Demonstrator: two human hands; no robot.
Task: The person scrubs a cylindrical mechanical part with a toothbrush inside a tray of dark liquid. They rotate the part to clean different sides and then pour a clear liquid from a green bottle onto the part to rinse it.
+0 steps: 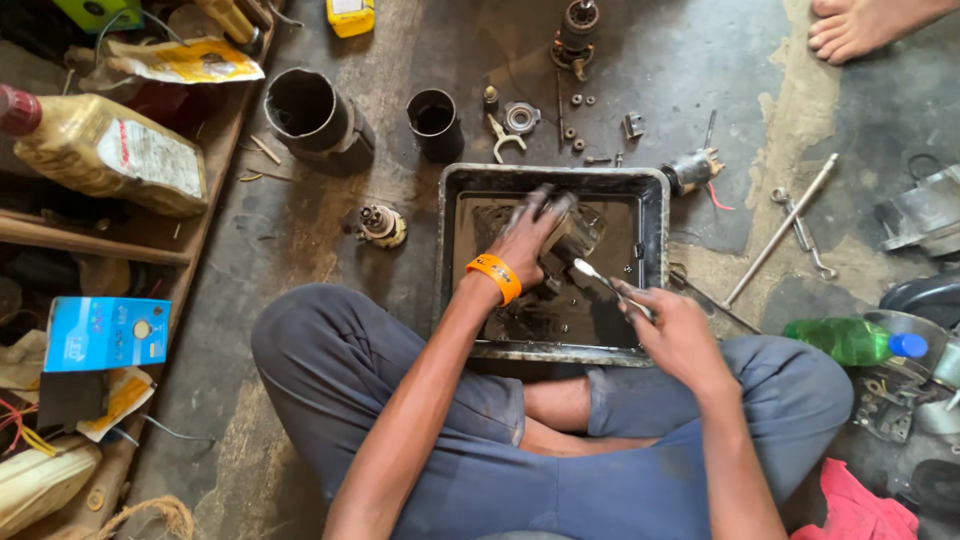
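A square black tray [650, 215] of dark oily liquid sits on the floor between my crossed legs. My left hand [528, 235], with an orange wristband, grips a greasy metal part [572, 238] over the tray; the part is blurred. My right hand [672, 322] holds a thin brush [598, 275] whose white tip touches that part.
Two dark metal cylinders [305, 108] [435, 122] stand behind the tray. Small motor parts [382, 225], bolts, a long rod [780, 232] and a spanner lie on the floor. A green bottle [848, 340] lies at right. Another person's bare foot [850, 25] is top right. Shelves with an oil bottle [105, 148] stand at left.
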